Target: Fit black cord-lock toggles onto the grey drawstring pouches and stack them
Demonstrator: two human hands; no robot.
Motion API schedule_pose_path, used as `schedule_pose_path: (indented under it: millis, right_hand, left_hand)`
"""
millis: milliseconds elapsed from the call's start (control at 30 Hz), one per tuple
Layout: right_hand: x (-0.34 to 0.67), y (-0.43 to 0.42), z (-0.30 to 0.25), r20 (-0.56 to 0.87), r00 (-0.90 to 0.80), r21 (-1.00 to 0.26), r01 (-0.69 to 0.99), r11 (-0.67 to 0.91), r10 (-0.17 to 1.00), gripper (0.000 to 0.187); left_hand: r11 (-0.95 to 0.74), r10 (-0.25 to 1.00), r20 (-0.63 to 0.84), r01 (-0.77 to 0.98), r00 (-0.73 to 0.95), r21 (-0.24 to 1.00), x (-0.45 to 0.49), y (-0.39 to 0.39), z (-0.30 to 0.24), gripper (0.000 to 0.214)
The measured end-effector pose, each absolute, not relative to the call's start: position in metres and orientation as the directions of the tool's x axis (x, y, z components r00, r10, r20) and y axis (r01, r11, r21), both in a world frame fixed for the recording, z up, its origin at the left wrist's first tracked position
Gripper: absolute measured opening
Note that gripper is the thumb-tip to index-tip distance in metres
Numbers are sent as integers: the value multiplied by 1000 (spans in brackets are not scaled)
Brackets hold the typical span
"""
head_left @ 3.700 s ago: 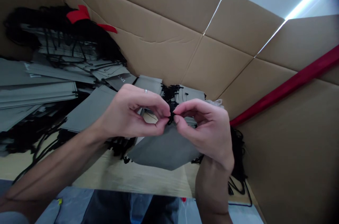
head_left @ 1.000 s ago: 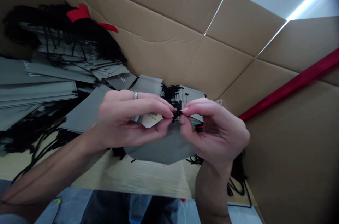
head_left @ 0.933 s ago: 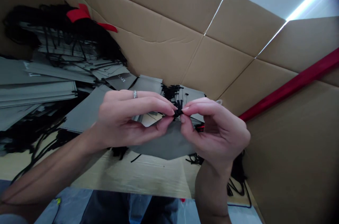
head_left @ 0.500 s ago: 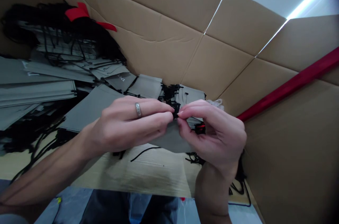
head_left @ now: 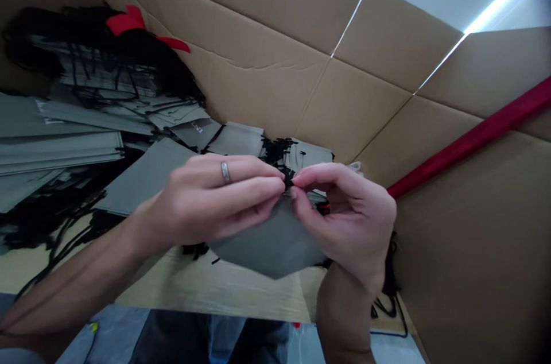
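A flat grey paper bag point(head_left: 271, 240) hangs in the air in front of me, held at its top edge. My left hand point(head_left: 210, 200), a ring on one finger, pinches that edge with closed fingers. My right hand point(head_left: 344, 217) meets it fingertip to fingertip and pinches a short black cord point(head_left: 287, 179) at the bag's rim. Both hands are closed. How the cord ends is hidden between the fingertips.
Piles of flat grey bags point(head_left: 64, 146) with tangled black cords point(head_left: 43, 232) fill the left of a cardboard enclosure point(head_left: 275, 77). A red ribbon point(head_left: 129, 22) lies on the far pile. A red strip point(head_left: 469, 140) crosses the right wall. Loose black cords point(head_left: 390, 295) lie lower right.
The left hand has turned so its ring faces up and its fingers lie flatter over the bag's edge. The bag has shifted slightly lower. Both hands stay pinched at the cord.
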State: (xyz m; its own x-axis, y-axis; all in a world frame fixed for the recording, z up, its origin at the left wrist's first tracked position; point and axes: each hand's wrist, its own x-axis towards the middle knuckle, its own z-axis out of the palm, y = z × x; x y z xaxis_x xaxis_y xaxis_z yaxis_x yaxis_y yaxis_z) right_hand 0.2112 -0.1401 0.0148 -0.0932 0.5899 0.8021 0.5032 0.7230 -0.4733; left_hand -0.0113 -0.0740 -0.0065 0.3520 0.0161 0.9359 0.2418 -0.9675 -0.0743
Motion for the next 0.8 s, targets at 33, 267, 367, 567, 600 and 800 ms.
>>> schedule_pose_path:
  millis: [33,267,367,567,600,800]
  right_hand:
    - [210,-141,15,805,-100,-458,523,719,585,24]
    - [209,-141,16,848,-157,-356,539,763,506,23]
    - [209,-138,14,869,-161,-342,488,803,468,25]
    - [208,-131,12,908,-106,-309,483,819,405,29]
    - [209,-131,12,913,-98,-302,486,820,395,29]
    - [224,-129,15,851,-164,-402,407,820,498,42]
  left_hand:
    - [-952,2,928,285,373,-112,-13,-77,-9,19]
    - [-949,30,945,307,327,-76,-12,-80,-9,14]
    - [-982,126,956,167,266,83,-6,-74,-4,14]
    - [-841,430,807,-147,405,521,-6,-66,3,26]
    - [-774,482,722,-146,496,616,-7,-65,5,22]
    - [-756,512,542,49,667,653,-17,-61,16,27]
